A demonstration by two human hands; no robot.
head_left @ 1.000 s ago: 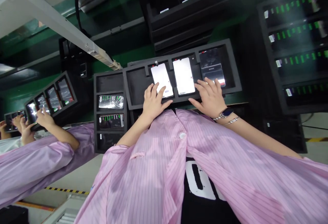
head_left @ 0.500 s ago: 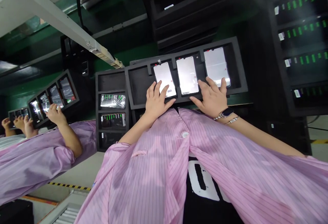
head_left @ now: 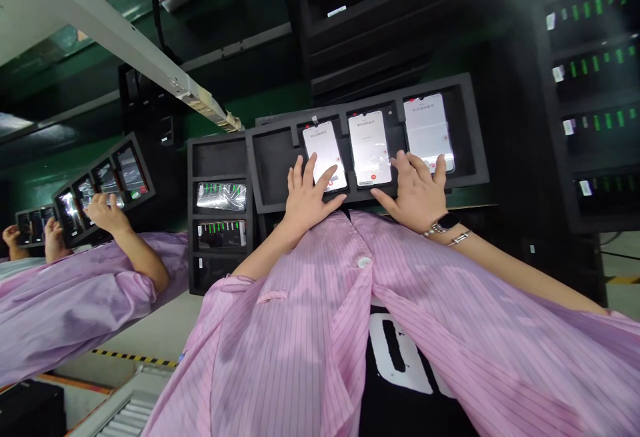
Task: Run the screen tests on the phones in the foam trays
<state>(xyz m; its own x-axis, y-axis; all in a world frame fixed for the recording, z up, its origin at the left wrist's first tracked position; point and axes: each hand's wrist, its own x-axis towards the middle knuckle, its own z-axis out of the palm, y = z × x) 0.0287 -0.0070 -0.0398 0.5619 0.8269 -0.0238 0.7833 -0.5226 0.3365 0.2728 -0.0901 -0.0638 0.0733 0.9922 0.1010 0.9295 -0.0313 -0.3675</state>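
Three smartphones with bright white screens lie in the slots of a black foam tray (head_left: pixel 273 207) in front of me. Over the lower part of the left smartphone (head_left: pixel 320 140) rests my left hand (head_left: pixel 310 193), open, its fingers spread across the screen. The middle smartphone (head_left: pixel 370 147) lies uncovered between my hands, a red round icon near its bottom. My right hand (head_left: pixel 417 190) is open, fingers spread, at the lower edge of the right smartphone (head_left: pixel 429 127). A watch and bracelets circle the right wrist. Neither hand grips anything.
Left of my tray stands another black tray (head_left: pixel 191 187) with phones showing green bars. Farther left, a co-worker's hand (head_left: pixel 107 213) is at a tray of phones (head_left: pixel 95 187). A pale metal beam (head_left: pixel 135 43) slants overhead. At right is a rack (head_left: pixel 555 150) of green-marked devices.
The three screens have gone from plain white to white with lines of text, and a red icon now shows on the middle one. My hands have barely moved.
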